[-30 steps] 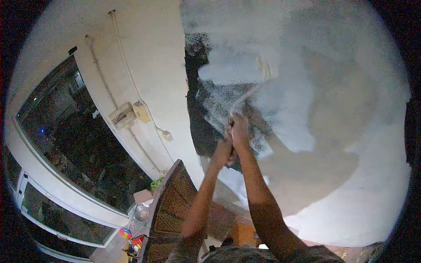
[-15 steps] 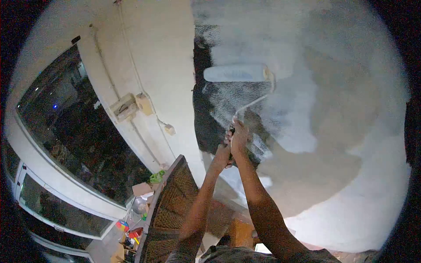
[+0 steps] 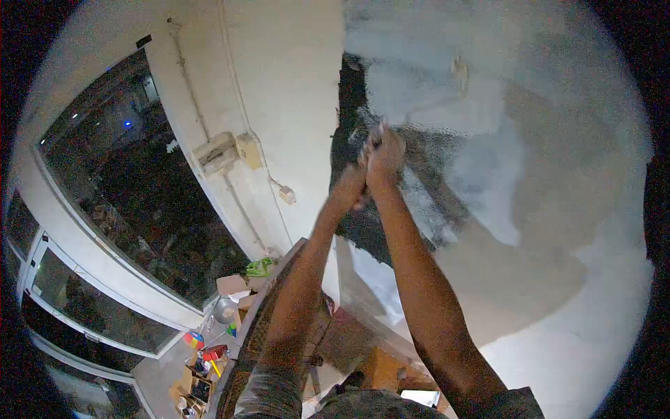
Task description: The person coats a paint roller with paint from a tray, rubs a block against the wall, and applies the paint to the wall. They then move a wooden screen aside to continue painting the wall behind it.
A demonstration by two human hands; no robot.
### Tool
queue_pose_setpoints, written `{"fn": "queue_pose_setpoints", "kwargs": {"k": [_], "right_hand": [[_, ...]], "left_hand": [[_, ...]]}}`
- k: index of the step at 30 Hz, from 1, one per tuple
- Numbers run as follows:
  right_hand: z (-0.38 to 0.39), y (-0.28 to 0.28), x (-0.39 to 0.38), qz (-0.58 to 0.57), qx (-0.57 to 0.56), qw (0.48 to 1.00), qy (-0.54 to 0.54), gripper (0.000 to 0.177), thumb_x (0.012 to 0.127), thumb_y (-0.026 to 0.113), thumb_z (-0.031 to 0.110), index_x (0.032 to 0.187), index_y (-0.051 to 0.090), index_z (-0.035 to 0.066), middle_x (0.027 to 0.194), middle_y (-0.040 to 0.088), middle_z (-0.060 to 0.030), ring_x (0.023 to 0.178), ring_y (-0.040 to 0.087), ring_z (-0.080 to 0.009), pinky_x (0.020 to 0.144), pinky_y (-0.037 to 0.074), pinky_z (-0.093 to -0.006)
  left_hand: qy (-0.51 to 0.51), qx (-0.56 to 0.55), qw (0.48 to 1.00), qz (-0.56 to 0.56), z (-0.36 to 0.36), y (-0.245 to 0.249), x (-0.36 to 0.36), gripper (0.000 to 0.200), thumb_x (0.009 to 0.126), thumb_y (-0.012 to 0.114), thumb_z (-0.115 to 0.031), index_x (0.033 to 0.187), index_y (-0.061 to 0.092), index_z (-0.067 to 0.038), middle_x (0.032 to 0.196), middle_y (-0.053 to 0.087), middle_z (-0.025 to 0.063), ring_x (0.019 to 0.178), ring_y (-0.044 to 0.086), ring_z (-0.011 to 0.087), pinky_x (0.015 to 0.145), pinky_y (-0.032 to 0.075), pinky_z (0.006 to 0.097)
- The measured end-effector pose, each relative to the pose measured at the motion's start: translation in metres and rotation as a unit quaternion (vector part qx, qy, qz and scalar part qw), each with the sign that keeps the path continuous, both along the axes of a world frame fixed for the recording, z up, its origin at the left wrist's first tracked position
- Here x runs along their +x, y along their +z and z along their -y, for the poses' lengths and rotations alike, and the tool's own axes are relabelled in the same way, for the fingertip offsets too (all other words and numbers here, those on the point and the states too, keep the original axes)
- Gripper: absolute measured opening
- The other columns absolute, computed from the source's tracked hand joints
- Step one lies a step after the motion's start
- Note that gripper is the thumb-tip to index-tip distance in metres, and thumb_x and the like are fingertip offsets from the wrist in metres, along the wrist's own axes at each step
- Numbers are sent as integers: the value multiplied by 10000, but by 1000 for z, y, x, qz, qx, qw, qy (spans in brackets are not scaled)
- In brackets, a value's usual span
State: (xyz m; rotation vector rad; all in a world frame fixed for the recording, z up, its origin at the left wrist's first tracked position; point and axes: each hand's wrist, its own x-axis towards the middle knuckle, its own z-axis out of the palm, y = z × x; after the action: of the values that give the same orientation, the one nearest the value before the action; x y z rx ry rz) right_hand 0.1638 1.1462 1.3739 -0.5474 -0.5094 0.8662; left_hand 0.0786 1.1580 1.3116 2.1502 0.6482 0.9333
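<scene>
FINGERS: I read both sets curled tight round the roller handle (image 3: 372, 142) | right hand (image 3: 385, 152) above left hand (image 3: 351, 187) | paint roller (image 3: 419, 94): blurred, against wall (image 3: 558, 209) above hands | cardboard box (image 3: 230, 284): far below, contents indistinct

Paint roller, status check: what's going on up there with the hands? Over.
Hands: left hand and right hand shut together on paint roller, arms raised. Its head blurred, on wall beside dark patch. Nothing blocking; cable box off left.
</scene>
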Motion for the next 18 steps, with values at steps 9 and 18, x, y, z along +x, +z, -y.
{"fn": "queue_pose_setpoints", "kwargs": {"k": [9,18], "right_hand": [[-18,-101,-23,-91,2,994,63,239,809,502,259,654,436,89,490,382,-30,342,337,-151,317,260,-285],[-43,30,-4,-4,36,999,-31,270,841,455,313,647,451,124,504,403,-13,401,366,-146,357,293,-266]], "left_hand": [[39,120,987,96,-30,-82,-17,379,818,477,-323,863,487,53,504,473,121,358,405,191,333,321,299],[-1,37,999,-19,-31,59,-21,502,624,612,-181,1056,457,23,880,556,224,703,529,351,634,408,438]]}}
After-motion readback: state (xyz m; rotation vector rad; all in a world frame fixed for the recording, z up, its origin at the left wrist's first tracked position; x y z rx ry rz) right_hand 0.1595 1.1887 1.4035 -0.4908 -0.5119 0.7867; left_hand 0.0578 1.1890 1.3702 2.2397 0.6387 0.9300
